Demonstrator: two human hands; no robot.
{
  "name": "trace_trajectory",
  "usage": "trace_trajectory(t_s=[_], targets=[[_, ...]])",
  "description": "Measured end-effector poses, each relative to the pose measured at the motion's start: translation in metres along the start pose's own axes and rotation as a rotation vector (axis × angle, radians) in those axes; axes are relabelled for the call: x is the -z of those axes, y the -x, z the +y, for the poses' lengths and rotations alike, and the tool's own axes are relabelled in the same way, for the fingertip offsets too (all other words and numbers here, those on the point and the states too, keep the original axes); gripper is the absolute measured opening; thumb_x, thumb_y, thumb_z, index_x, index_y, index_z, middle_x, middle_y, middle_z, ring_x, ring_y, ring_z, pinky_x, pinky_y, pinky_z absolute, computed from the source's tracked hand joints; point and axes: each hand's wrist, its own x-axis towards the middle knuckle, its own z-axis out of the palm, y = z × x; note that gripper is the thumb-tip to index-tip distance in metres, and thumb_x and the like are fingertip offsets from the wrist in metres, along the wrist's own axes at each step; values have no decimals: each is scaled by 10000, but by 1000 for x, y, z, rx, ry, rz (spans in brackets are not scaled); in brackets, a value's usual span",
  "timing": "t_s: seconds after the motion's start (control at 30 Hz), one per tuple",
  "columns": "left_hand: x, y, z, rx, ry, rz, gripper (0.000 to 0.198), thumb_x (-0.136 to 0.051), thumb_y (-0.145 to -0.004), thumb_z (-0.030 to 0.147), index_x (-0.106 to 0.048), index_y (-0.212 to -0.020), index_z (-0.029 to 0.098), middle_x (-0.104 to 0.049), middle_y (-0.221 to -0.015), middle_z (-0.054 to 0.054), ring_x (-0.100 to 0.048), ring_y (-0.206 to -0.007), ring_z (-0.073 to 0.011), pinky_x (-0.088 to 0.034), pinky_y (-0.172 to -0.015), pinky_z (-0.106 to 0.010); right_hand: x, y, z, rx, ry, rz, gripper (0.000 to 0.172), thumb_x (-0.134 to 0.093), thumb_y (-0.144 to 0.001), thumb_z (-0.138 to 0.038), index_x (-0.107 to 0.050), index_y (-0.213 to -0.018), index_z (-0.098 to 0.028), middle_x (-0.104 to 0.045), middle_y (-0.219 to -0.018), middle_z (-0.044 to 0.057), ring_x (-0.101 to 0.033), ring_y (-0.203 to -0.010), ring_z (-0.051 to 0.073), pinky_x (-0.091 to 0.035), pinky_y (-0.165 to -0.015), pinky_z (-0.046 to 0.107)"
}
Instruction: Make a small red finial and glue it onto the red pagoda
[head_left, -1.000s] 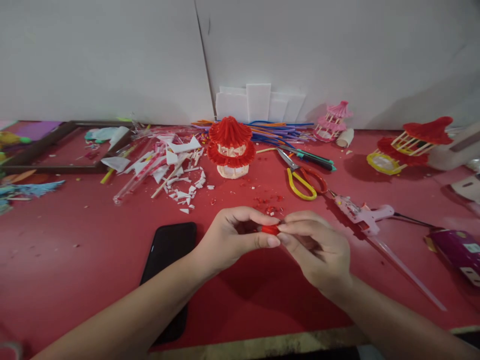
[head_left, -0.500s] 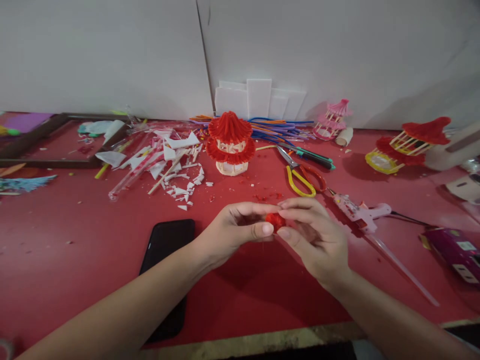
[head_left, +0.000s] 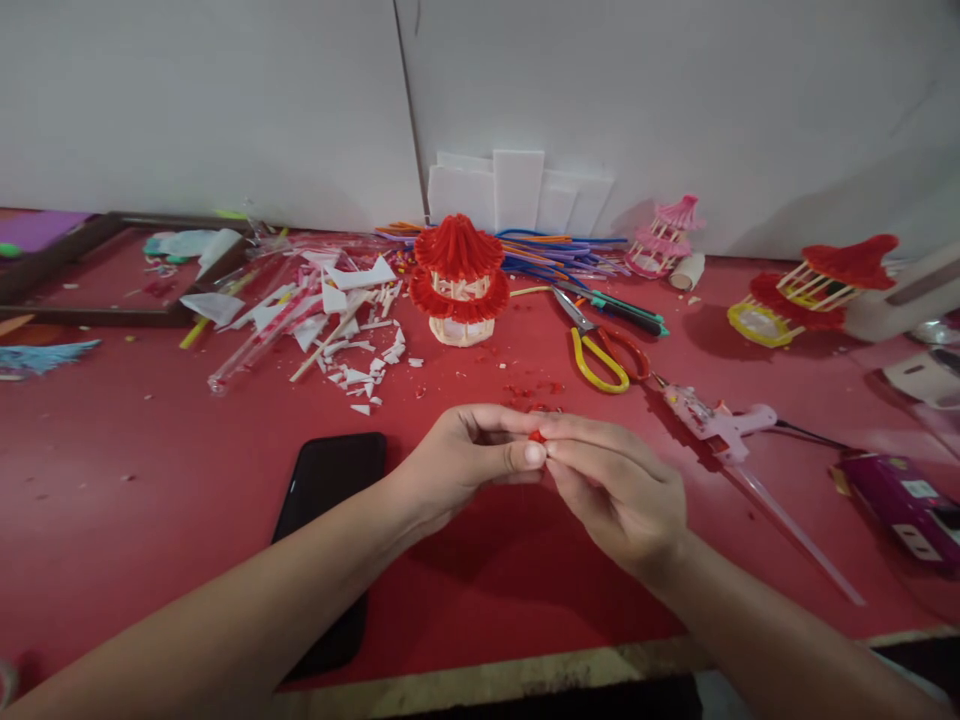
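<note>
Over the red table, near the middle of its front edge, the left hand and the right hand meet at the fingertips. Both hold a small red piece between thumb and fingers, pinched narrow; only a bit of it shows, so its shape cannot be told. The left forearm crosses above a phone lying toward the front edge. Beyond the hands, nearer the back edge, a red tower stands upright, white scraps to its left, scissors to its right. A glue gun lies right of the hands; a pink tower stands by the back edge.
</note>
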Motion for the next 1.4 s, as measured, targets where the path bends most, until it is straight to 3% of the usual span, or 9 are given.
trace_trajectory(t_s=[0.23, 0.37, 0.43, 0.5, 0.57, 0.63, 0.93, 1.13, 1.4], targets=[[0, 3, 8, -34, -4, 63, 220, -885, -695, 192, -799, -897, 195, -799, -871, -8, -763, -765, -129, -623, -710, -196, -2, -2, 9, -457, -360, 91, 101, -649, -930, -292, -702, -1009, -258, -734, -1106, 38, -695, -1070, 182, -599, -924, 365], [4, 1, 11, -19, 34, 85, 160, -798, -797, 185, -793, -957, 186, -809, -830, -52, -778, -778, -160, -617, -697, -192, 8, -6, 25, -643, -58, 42, 284, -577, -964, -380, -658, -746, -215, -685, -729, 12, -659, -721, 152, -543, -678, 306], [4, 0, 11, -1, 51, 76, 146, -783, -812, 178, -797, -958, 184, -811, -826, -51, -779, -786, -157, -617, -707, -188, 15, -8, 33, -579, 165, -70, 372, -611, -933, -367, -586, -599, -206, -650, -649, 13, -626, -660, 156, -518, -682, 338], [4, 0, 10, 11, 65, 75, 164, -814, -776, 157, -801, -938, 182, -812, -839, -35, -778, -792, -147, -615, -731, -180, 19, -9, 38, -467, 259, -125, 272, -672, -877, -326, -619, -637, -208, -729, -835, 51, -685, -830, 211, -535, -834, 427], [4, -1, 10, 13, 67, 91, 213, -856, -721, 140, -802, -923, 184, -811, -858, -18, -774, -787, -135, -613, -748, -178, 20, -9, 39, -432, 223, -173, 91, -697, -854, -292, -721, -917, -231, -734, -1154, 81, -671, -1111, 265, -505, -1002, 505], [3, 0, 9, 28, 45, 100, 244, -880, -689, 147, -800, -917, 180, -807, -866, -14, -768, -782, -130, -612, -754, -184, 18, -8, 34, -474, 84, -206, 259, -663, -898, -294, -707, -1151, -262, -710, -1256, 73, -648, -1201, 239, -520, -1040, 476], [2, 0, 7, 50, -43, 69, 334, -916, -602, 135, -668, -824, 149, -724, -736, 18, -684, -663, -84, -561, -686, -205, -3, -1, 9, -736, -597, -162, 253, -690, -909, -309, -722, -1159, -303, -773, -1152, 34, -749, -1024, 166, -649, -852, 305], [4, -1, 7, 50, -70, 46, 367, -933, -588, 181, -635, -798, 144, -711, -719, 22, -665, -650, -69, -549, -695, -198, -1, -3, 9, -628, -488, -182, 231, -643, -935, -277, -747, -1137, -321, -725, -1182, 60, -699, -1118, 178, -617, -930, 341], [1, 0, 3, 115, -61, 108, 428, -958, -560, 244, -631, -823, 155, -703, -758, 37, -678, -679, -80, -572, -703, -224, 7, -8, 13, -405, -281, -185, 58, -736, -860, -233, -734, -913, -256, -749, -1006, 34, -730, -937, 151, -620, -827, 282]])
